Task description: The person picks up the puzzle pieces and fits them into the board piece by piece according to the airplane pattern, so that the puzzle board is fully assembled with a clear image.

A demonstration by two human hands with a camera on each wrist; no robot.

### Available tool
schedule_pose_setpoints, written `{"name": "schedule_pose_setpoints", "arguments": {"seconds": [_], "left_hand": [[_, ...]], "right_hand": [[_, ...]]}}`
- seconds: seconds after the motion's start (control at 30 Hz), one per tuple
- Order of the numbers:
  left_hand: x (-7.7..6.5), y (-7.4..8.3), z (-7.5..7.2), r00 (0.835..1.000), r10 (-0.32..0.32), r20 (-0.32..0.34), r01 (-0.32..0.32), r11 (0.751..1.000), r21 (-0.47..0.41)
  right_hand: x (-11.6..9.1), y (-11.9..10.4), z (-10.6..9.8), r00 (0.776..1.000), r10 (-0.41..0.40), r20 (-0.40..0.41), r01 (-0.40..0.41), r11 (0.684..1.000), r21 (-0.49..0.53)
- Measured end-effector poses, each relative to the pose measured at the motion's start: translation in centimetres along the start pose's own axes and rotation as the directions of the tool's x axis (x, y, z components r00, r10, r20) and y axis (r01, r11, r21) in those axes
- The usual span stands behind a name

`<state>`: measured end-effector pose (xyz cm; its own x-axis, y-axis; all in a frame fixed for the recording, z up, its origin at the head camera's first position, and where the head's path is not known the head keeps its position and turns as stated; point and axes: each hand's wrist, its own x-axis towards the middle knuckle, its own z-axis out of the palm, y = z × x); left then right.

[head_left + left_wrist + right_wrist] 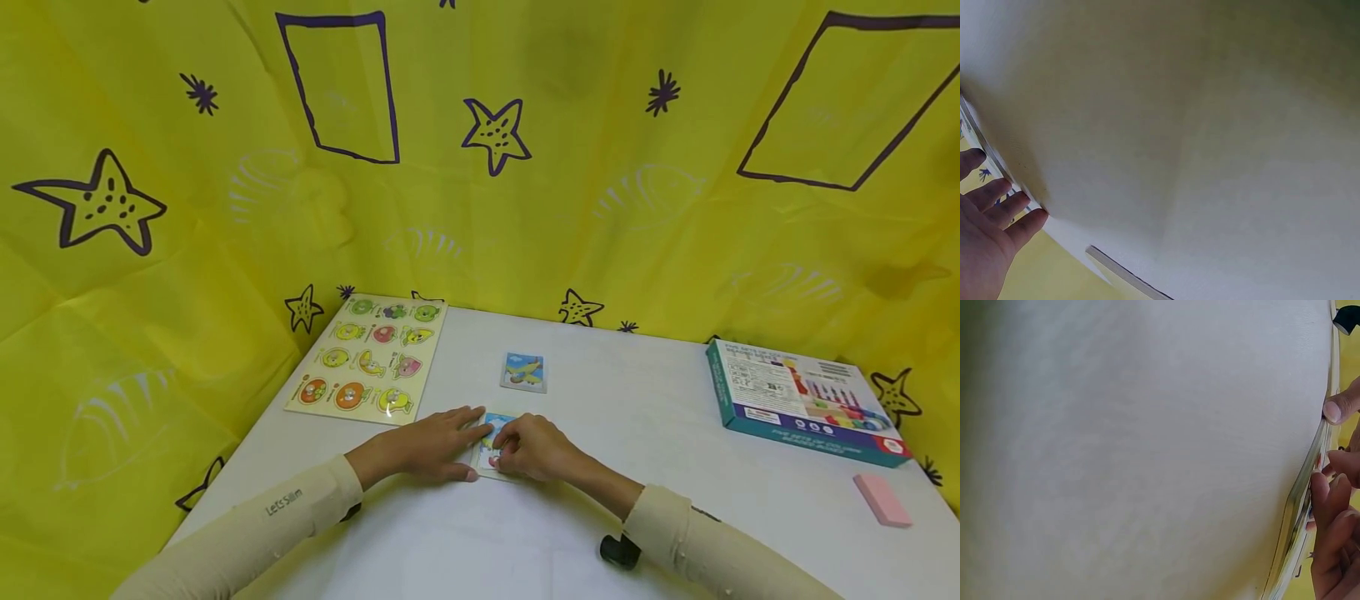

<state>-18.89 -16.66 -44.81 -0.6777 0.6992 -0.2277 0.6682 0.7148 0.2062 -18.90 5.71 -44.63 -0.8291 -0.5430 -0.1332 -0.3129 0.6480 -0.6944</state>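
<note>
A small picture puzzle board (pixel 486 473) with a blue scene lies flat on the table, between my two hands. My left hand (pixel 442 443) rests along its left side, fingers extended, with fingertips on its edge; in the left wrist view those fingers (pixel 1007 215) reach the board's rim. Over the board's right part is my right hand (pixel 538 448), fingers bent and thumb close to the index finger, pinching a puzzle piece mostly hidden by the fingertips. In the right wrist view the bent fingers (pixel 1335 506) sit right at the board's face.
Behind the board lies a second small picture puzzle (pixel 524 372). A large fruit puzzle board (pixel 360 358) lies at the left. To the right are a flat boxed set (pixel 810 400) and a pink block (pixel 882 500). A yellow patterned curtain (pixel 570 208) borders the table's back.
</note>
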Motion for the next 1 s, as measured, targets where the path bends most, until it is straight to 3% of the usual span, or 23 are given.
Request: {"name": "schedule_pose_setpoints", "arguments": {"seconds": [0.73,1.0], "left_hand": [[0.03,0.25,-0.29,1.000,0.011,0.000,-0.011,1.000,0.011],[-0.11,0.48,-0.45,1.000,0.003,-0.002,-0.003,1.000,0.010]], "right_hand": [[-0.38,0.41,-0.38,0.994,-0.021,0.110,0.002,0.985,0.173],[-0.57,0.53,-0.45,0.992,-0.052,0.115,0.029,0.980,0.197]]}}
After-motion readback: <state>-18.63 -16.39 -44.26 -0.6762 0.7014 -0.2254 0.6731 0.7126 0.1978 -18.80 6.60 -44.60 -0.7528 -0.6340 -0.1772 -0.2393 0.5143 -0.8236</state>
